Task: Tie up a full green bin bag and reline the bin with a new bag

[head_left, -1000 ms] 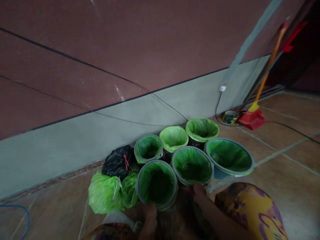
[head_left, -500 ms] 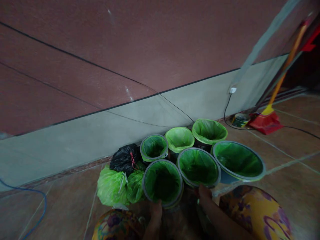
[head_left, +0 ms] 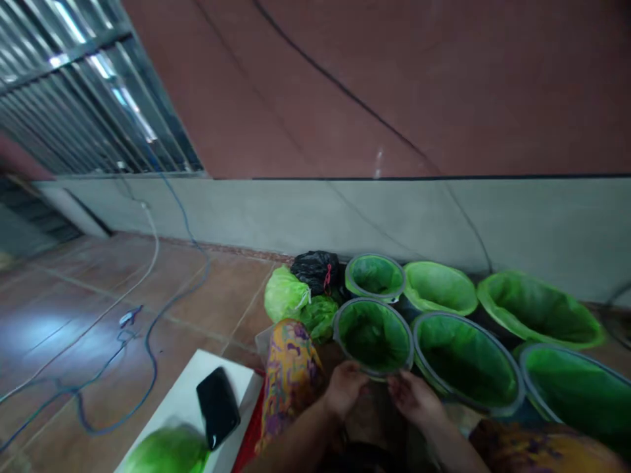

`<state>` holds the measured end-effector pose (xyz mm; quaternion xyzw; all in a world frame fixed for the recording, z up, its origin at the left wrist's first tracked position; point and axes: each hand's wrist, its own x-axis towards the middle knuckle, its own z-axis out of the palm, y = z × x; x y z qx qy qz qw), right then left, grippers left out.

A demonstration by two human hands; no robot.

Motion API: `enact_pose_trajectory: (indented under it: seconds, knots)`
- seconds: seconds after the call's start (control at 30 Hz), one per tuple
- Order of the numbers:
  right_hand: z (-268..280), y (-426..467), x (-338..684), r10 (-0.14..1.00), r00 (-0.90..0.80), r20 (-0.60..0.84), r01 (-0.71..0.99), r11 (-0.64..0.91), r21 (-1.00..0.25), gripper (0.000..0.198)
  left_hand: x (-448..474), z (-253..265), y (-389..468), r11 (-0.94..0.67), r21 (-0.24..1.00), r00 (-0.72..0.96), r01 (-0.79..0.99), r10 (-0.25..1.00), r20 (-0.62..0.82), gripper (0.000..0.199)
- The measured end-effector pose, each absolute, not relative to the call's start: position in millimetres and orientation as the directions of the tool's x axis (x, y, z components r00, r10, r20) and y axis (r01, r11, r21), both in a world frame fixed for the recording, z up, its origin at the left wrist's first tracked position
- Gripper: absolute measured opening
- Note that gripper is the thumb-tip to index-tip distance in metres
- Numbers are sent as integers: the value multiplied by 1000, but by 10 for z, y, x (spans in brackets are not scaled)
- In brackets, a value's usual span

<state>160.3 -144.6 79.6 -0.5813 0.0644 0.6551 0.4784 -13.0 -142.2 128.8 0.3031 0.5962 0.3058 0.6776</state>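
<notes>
A trash bin [head_left: 412,341] with a grey rim and a green liner bag stands directly in front of me. At its near edge, my left hand [head_left: 345,389] has its fingers bent against the rim. My right hand [head_left: 417,397] is beside it at the same edge, palm turned inward and fingers loosely curled and apart; nothing shows in them. Blur hides the exact contact. Right of it is another lined bin [head_left: 517,387]. Behind stand a smaller grey-rimmed bin [head_left: 401,272] and a bin with its liner folded over the rim [head_left: 438,286].
Tied light green bags [head_left: 286,295] and a black bag [head_left: 315,270] lie left of the bins by the wall [head_left: 236,210]. A phone [head_left: 218,407] and a green bundle [head_left: 167,450] rest on a white surface [head_left: 197,374]. Hoses [head_left: 152,355] cross the floor.
The view has swung left, bringing in the phone, hoses and corrugated metal panel. My right hand has come from the neighbouring bin to the front bin's near edge, close to my left hand.
</notes>
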Motion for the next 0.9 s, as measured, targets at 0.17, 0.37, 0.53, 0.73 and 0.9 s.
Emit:
enact_pose_trajectory:
  seconds: [0.17,0.37,0.53,0.73,0.9]
  knots:
    - [1234,-1320,1138,568,41,-822,-602,-642,-474,11,-627,1822,-1941,633,719,190,-285,773,-605,31]
    - [1778,-1482,217,827,-78,-556,-340,-547,-765,28,-1594,1988,-2550,538,677,-137,-502,723,-677,27]
    - [1800,-1866,-612,801,-412,-435,54,-455,-889,42,-2079,1580,-3026,483,548,-281,-682,519,-807,16]
    - [1394,-2200,-1243,746,-545,-383,385,-183,-905,42,-2282,1221,-3172,378,421,-254,-824,417,-873,11]
    - [1191,-2174,-1558,693,-533,-485,464,-239,-853,35,-2352,1049,-3012,197,441,-301,-876,492,-817,15]
